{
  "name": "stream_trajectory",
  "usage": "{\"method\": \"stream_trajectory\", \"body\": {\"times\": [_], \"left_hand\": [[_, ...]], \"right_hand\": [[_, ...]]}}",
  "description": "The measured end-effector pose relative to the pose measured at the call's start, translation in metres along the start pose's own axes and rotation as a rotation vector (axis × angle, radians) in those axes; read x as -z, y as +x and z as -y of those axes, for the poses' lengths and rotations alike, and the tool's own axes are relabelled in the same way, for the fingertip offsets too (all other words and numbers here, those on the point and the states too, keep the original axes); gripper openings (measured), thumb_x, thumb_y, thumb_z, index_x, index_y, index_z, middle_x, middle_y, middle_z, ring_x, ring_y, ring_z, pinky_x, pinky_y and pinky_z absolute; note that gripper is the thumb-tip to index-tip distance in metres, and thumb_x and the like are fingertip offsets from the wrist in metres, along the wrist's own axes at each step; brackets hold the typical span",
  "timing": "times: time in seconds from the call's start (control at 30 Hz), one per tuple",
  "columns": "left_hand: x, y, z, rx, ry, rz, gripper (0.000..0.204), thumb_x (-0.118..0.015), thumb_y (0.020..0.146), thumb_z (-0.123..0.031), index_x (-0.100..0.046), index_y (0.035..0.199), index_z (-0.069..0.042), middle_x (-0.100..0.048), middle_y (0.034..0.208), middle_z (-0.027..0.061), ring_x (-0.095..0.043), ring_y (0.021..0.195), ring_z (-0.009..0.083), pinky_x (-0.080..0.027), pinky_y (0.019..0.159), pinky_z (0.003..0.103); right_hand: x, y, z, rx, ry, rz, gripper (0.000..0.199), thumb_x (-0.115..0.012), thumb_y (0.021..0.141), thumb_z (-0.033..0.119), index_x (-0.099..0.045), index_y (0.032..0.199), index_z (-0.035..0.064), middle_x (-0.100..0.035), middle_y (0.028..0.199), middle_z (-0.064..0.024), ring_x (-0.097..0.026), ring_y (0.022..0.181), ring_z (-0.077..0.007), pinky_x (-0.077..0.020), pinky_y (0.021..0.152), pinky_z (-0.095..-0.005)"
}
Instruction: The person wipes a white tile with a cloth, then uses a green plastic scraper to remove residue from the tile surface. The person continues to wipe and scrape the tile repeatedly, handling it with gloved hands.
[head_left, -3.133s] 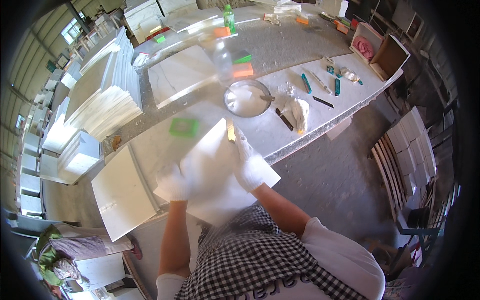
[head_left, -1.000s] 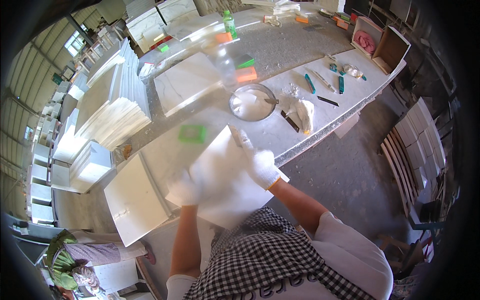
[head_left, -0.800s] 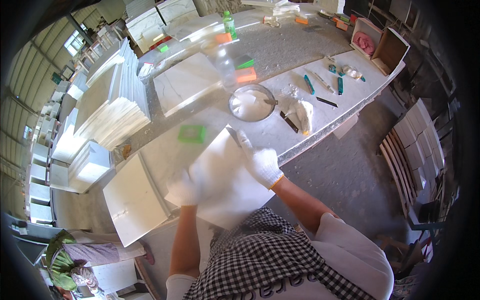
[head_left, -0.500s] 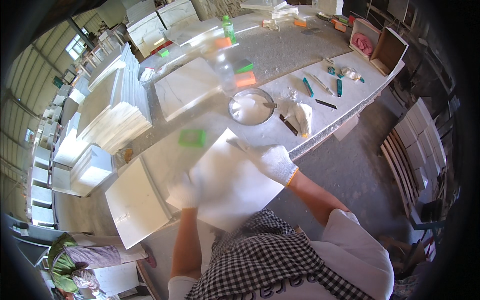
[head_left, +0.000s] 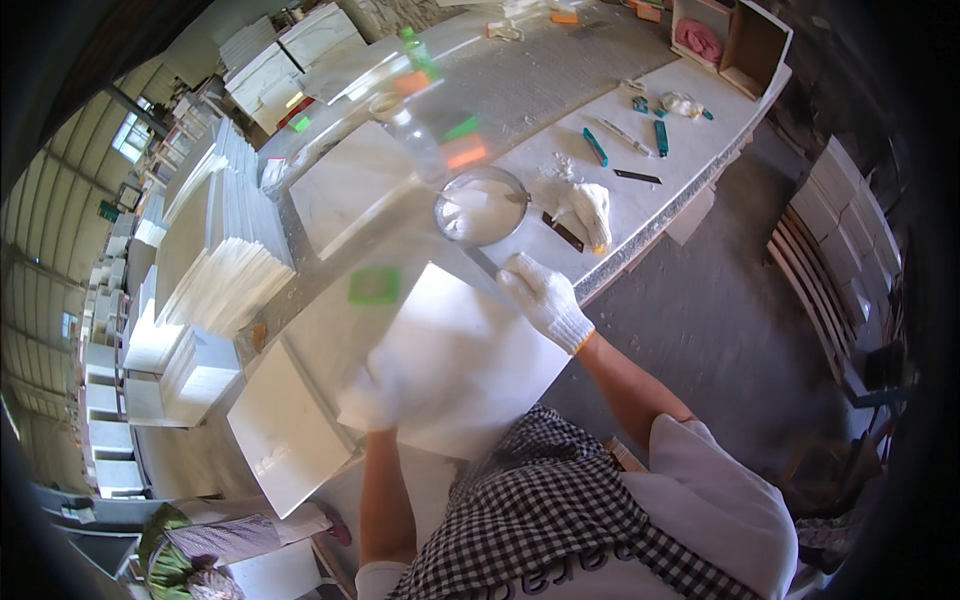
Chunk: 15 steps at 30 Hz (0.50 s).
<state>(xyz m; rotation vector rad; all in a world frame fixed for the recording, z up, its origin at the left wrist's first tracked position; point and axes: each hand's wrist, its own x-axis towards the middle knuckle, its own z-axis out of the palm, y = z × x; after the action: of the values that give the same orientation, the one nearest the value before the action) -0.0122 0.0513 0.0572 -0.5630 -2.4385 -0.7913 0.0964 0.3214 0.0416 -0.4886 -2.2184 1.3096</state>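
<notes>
A square white stone tile (head_left: 480,350) slants over the near side of the bench in front of my body. My left hand (head_left: 370,395), in a white knit glove and blurred, grips its left edge. My right hand (head_left: 545,300), gloved too, is closed round a putty knife (head_left: 472,263) whose grey blade points up and left, beyond the tile's far right edge. Past the blade stands a round metal bowl (head_left: 482,205) of white paste. A second white tile (head_left: 290,425) lies left of my left hand. Behind the tile rests a green block (head_left: 374,285).
A crumpled white glove (head_left: 590,212), a dark flat blade (head_left: 563,230) and teal cutters (head_left: 595,147) lie right of the bowl. Bottles (head_left: 415,52) and orange blocks (head_left: 465,151) stand farther back. Stacked slabs (head_left: 225,210) rise at left. A co-worker (head_left: 190,550) is at lower left.
My right hand has drawn the putty knife off the tile's surface toward the bowl's near side. My left hand stays at the tile's left edge. The whole view has shifted slightly.
</notes>
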Motion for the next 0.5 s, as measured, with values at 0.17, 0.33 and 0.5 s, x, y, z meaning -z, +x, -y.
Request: {"method": "stream_trajectory", "body": {"times": [0.17, 0.33, 0.5], "left_hand": [[0.005, -0.002, 0.019, 0.038, 0.163, 0.076, 0.039, -0.054, 0.096, -0.028, -0.065, 0.075, 0.002, -0.06, 0.065, 0.0193, -0.057, 0.055, 0.03, -0.044, 0.055, 0.041], [0.011, -0.007, 0.032, -0.028, 0.082, 0.024, 0.041, -0.05, 0.097, -0.028, -0.061, 0.075, 0.004, -0.056, 0.063, 0.0165, -0.054, 0.055, 0.0229, -0.042, 0.055, 0.038], [0.02, -0.013, 0.036, -0.072, 0.048, 0.005, 0.04, -0.048, 0.098, -0.027, -0.061, 0.078, 0.005, -0.058, 0.066, 0.0155, -0.053, 0.057, 0.0225, -0.043, 0.056, 0.038]], "right_hand": [[-0.023, 0.016, 0.0, -0.05, 0.312, 0.049, 0.022, -0.058, 0.098, 0.027, -0.062, 0.102, 0.0061, -0.063, 0.087, -0.0103, -0.062, 0.084, -0.0205, -0.0492, 0.076, -0.0354], [-0.029, 0.023, 0.023, -0.132, 0.429, 0.22, 0.024, -0.056, 0.099, 0.027, -0.061, 0.102, 0.0037, -0.059, 0.083, -0.0092, -0.058, 0.081, -0.018, -0.0485, 0.077, -0.0354], [-0.022, 0.005, 0.047, -0.066, 0.398, 0.173, 0.025, -0.055, 0.098, 0.03, -0.06, 0.104, 0.0062, -0.062, 0.097, -0.0183, -0.059, 0.092, -0.0353, -0.0482, 0.081, -0.0432]]}}
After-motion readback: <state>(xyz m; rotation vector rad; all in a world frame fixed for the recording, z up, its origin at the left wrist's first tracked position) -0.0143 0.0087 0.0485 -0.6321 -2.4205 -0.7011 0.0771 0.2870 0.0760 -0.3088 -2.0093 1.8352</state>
